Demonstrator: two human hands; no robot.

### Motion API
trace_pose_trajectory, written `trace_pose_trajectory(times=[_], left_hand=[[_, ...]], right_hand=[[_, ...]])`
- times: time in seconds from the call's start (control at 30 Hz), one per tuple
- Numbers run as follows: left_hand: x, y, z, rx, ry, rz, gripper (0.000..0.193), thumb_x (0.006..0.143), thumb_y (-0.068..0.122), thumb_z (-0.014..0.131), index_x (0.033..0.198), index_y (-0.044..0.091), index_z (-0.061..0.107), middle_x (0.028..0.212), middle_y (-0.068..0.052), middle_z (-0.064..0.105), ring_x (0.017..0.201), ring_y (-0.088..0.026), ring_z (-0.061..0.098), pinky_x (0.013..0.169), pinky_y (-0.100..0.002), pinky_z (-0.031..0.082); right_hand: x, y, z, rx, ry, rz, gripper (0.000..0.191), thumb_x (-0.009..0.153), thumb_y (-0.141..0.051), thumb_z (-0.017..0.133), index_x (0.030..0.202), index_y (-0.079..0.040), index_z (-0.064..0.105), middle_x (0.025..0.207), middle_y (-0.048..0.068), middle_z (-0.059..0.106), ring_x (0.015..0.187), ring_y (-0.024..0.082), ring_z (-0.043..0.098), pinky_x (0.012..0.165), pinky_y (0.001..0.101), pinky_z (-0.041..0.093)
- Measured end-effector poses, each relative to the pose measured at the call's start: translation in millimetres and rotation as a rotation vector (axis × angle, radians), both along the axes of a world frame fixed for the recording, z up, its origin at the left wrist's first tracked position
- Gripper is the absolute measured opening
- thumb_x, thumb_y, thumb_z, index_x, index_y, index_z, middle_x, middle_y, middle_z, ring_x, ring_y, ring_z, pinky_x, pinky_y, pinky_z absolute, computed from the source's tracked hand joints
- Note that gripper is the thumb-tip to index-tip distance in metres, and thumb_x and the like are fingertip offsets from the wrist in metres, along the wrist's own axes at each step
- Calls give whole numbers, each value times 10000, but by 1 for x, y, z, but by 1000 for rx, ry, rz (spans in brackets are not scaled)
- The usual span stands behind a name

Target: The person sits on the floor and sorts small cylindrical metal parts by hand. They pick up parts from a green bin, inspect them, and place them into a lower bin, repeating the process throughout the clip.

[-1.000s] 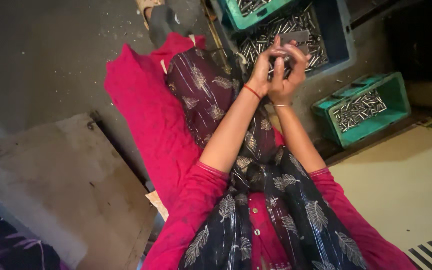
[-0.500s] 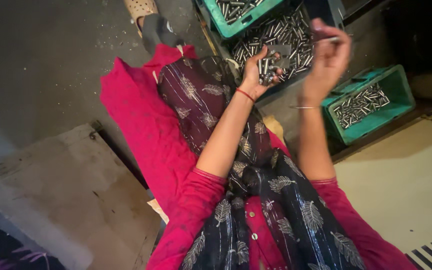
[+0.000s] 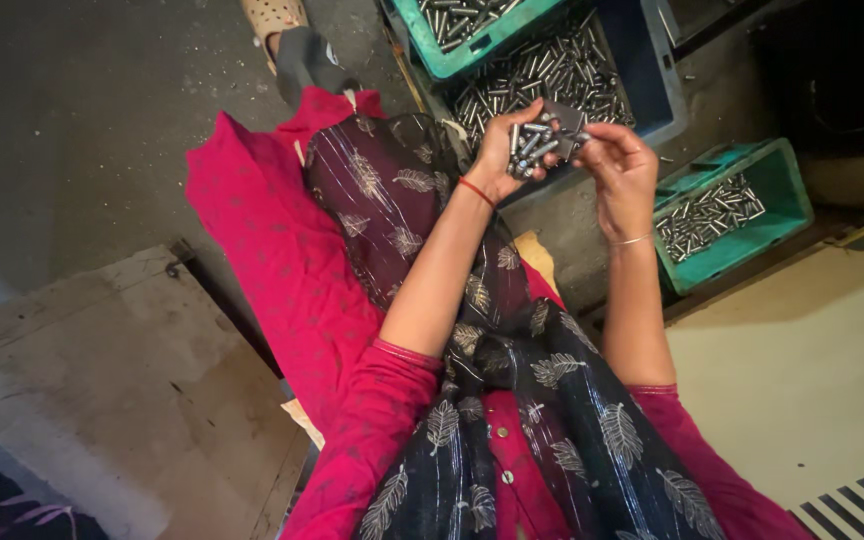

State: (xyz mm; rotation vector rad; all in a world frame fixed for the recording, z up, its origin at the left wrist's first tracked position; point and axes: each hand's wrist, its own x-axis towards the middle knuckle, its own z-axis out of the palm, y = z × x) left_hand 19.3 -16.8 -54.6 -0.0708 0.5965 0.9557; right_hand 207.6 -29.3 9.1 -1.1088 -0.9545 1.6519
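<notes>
My left hand (image 3: pixel 508 152) is cupped palm-up and holds a handful of small shiny metal pins (image 3: pixel 534 146). My right hand (image 3: pixel 620 166) is beside it, fingertips touching the pins and a small dark flat piece (image 3: pixel 564 120) at the top of the pile. Both hands hover over a dark blue crate (image 3: pixel 642 80) filled with several loose metal pins. I sit with legs stretched out, in red clothes and a dark leaf-patterned scarf.
A teal crate (image 3: pixel 742 210) with pins stands to the right on the floor. Another teal crate (image 3: pixel 472 30) rests on the blue one at the top. A worn wooden board (image 3: pixel 102 380) lies at the left. A sandalled foot (image 3: pixel 277 25) shows at the top.
My right hand, raised apart to the right half a second ago, has come back to the left hand and touches the pins. The view has shifted slightly.
</notes>
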Motion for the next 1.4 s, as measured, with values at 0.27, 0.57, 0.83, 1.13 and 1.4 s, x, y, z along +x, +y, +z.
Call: trace_pose_trajectory(times=[0.27,0.57,0.83,1.13,1.4], left_hand=[[-3,0,-2,11,-41,-103,411,978,454,601,886,57,656,669,-63,629,485,-214,587,350,-306,377],[-7,5,-5,-3,12,111,392,972,432,615,880,53,653,667,-70,633,477,-214,585,357,-314,404],[-4,3,-5,4,11,87,377,981,433,602,908,69,670,700,-59,660,496,-184,613,360,-310,405],[-7,5,-7,-49,-44,113,378,969,433,597,909,62,639,680,-81,640,470,-190,577,362,-315,406],[-7,6,-2,-29,-54,33,369,985,423,589,909,65,634,696,-110,665,464,-181,561,357,-309,399]], right_hand=[[7,9,-6,165,-273,174,185,998,-11,737,1164,1,656,1051,27,695,931,82,671,867,233,556],[-6,-1,51,421,-608,175,223,936,-36,792,1133,-60,690,1159,35,706,1082,154,642,973,298,517],[-53,-8,78,1022,-1130,274,288,865,-81,796,1129,-195,782,1285,45,676,1229,305,546,1073,442,406],[-54,-18,37,458,-496,-53,249,1022,-72,697,1249,-110,601,1086,45,653,965,153,630,870,313,544],[-33,-1,-5,-49,145,-32,211,1070,-30,675,1272,-12,615,1023,50,681,915,144,665,853,273,551]])
